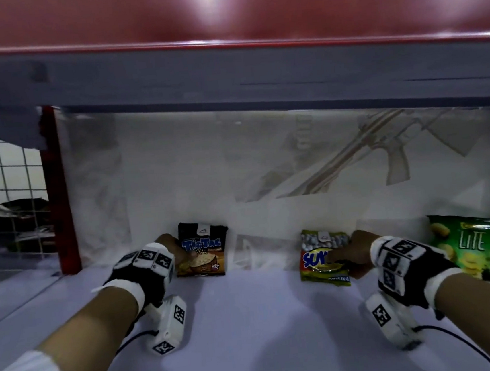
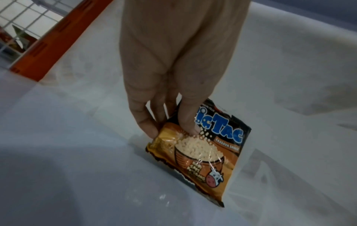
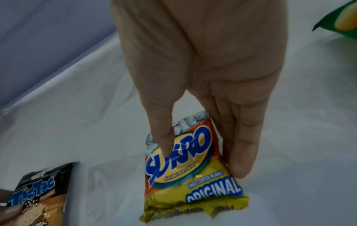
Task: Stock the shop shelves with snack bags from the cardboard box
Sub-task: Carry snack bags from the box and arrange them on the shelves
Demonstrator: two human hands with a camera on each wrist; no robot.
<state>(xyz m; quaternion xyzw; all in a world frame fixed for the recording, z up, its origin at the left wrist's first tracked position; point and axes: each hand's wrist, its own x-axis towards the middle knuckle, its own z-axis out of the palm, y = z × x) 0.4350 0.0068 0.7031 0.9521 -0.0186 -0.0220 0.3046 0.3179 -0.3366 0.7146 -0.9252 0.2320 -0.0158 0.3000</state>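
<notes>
Tic Tac bag (image 1: pixel 203 253), Sukro bag (image 1: pixel 322 260) upright on shelf (image 1: pixel 250 319).

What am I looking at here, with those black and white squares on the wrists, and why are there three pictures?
These are a person's two bare hands, no machine. The patterned squares sit on wrist straps that carry cameras. The wide picture comes from a head camera; the other two look along each hand from the wrist. The left hand pinches a black and orange Tic Tac bag, thumb on the front and fingers behind, standing it on the white shelf. The right hand does the same with a yellow Sukro bag of coated peanuts. A green Lite bag stands further right.
</notes>
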